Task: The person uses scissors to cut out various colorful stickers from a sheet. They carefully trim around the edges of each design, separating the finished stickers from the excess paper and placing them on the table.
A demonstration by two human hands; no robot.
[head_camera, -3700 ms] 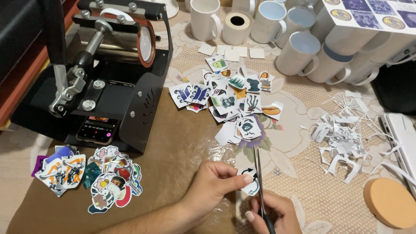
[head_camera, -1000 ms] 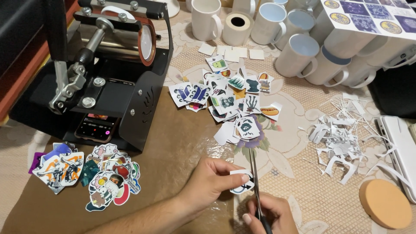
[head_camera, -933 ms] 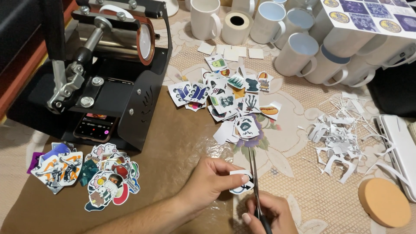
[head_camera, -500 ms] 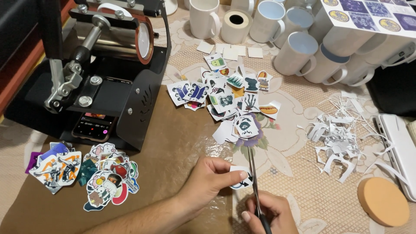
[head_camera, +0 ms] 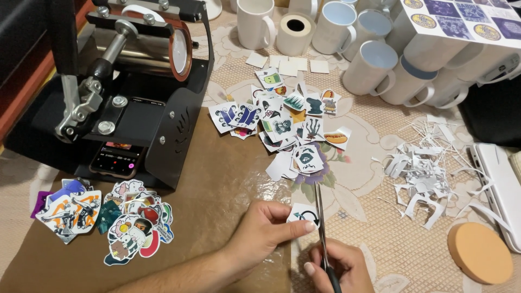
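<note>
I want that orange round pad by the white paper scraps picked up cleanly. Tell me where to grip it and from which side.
Grip the orange round pad by its rim, coming from above on its near-left edge. It lies flat on the lace tablecloth, and that side looks free, while a white device sits close along its far-right side.

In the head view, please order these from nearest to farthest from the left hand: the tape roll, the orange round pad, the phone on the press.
From the left hand:
1. Phone, to the upper left, on the black press base.
2. Orange round pad, far right, near the table edge.
3. Tape roll, at the top, among the white mugs.
</note>
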